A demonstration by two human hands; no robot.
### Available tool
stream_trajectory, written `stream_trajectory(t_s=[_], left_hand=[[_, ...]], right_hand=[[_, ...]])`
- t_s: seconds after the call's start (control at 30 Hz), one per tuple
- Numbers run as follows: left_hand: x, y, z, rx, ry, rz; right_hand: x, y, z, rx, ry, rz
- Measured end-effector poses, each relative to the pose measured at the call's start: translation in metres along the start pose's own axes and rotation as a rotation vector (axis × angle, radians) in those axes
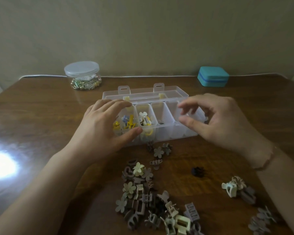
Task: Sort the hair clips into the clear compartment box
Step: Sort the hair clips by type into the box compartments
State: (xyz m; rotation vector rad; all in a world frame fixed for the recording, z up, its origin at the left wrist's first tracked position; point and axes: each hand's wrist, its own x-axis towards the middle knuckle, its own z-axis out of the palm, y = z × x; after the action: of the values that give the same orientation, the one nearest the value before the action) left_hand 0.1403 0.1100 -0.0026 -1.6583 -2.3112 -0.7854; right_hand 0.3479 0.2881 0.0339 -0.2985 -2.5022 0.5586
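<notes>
Clear compartment box [161, 133] near middle of tabletop [41, 119], lid open and tipped back, long axis running left to right, compartments open upward. Left hand [100, 131] curled over left end, fingers and thumb bracing box. Right hand [217, 122] at right end, fingers [188, 106] and thumb pinching a clear inner cup. Hair clips [149, 197] heaped nearer, unsorted. Best done by steadying box, lifting cup straight, avoiding filled yellow and white compartments.
</notes>
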Motion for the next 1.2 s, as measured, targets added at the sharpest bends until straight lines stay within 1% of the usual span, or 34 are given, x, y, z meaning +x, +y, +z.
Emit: stream_trajectory(t_s=[0.07,0.13,0.2,0.23,0.37,0.43,0.47,0.5,0.53,0.57,0.6,0.63,0.7,0.77,0.83,0.87,0.93,1.0,1.07,1.2], left_hand=[[0.0,0.0,0.001,-0.01,0.008,0.001],[-0.001,0.0,0.001,-0.023,0.01,-0.005],[0.0,0.0,0.001,-0.029,0.004,-0.016],[0.0,0.0,0.0,-0.03,0.002,-0.02],[-0.001,-0.002,-0.002,-0.05,-0.023,-0.03],[-0.001,-0.003,-0.004,-0.067,-0.033,-0.032],[-0.001,-0.003,-0.005,-0.075,-0.035,-0.025],[-0.001,-0.004,-0.006,-0.083,-0.036,-0.016],[-0.001,-0.004,-0.006,-0.091,-0.038,-0.005],[-0.001,-0.004,-0.007,-0.099,-0.04,0.006],[-0.002,-0.004,-0.007,-0.105,-0.043,0.017],[-0.002,-0.005,-0.007,-0.11,-0.043,0.027],[-0.003,-0.005,-0.007,-0.108,-0.039,0.043],[-0.003,-0.005,-0.006,-0.101,-0.039,0.048],[-0.002,-0.005,-0.005,-0.096,-0.04,0.052],[-0.002,-0.005,-0.005,-0.095,-0.04,0.05],[-0.003,-0.005,-0.005,-0.095,-0.04,0.045],[-0.003,-0.005,-0.005,-0.094,-0.042,0.042],[-0.003,-0.005,-0.005,-0.091,-0.043,0.044],[-0.003,-0.005,-0.006,-0.097,-0.037,0.048]], right_hand=[[-0.006,-0.006,0.0,-0.012,-0.134,-0.089],[-0.009,-0.01,0.007,-0.158,-0.282,-0.137],[-0.009,-0.01,0.018,-0.322,-0.366,-0.167],[-0.008,-0.01,0.022,-0.35,-0.395,-0.174],[-0.006,-0.008,0.023,-0.333,-0.461,-0.169],[-0.007,-0.012,0.011,-0.223,-0.505,-0.128],[-0.008,-0.015,0.005,-0.102,-0.472,-0.106],[-0.008,-0.017,0.0,0.023,-0.374,-0.094],[-0.008,-0.018,-0.002,0.121,-0.236,-0.091],[-0.006,-0.018,-0.002,0.168,-0.104,-0.078],[-0.004,-0.017,0.0,0.17,-0.006,-0.064],[-0.001,-0.015,0.005,0.136,0.048,-0.06],[0.004,-0.01,0.015,-0.015,0.051,-0.071],[0.004,-0.005,0.017,-0.152,0.048,-0.122],[0.0,-0.003,0.015,-0.145,0.058,-0.222],[-0.003,-0.005,0.014,-0.114,0.028,-0.284],[-0.007,-0.01,0.015,-0.091,-0.129,-0.374],[-0.008,-0.015,0.018,-0.19,-0.298,-0.407],[-0.01,-0.015,0.021,-0.299,-0.381,-0.424],[-0.012,-0.017,0.025,-0.399,-0.511,-0.414]])
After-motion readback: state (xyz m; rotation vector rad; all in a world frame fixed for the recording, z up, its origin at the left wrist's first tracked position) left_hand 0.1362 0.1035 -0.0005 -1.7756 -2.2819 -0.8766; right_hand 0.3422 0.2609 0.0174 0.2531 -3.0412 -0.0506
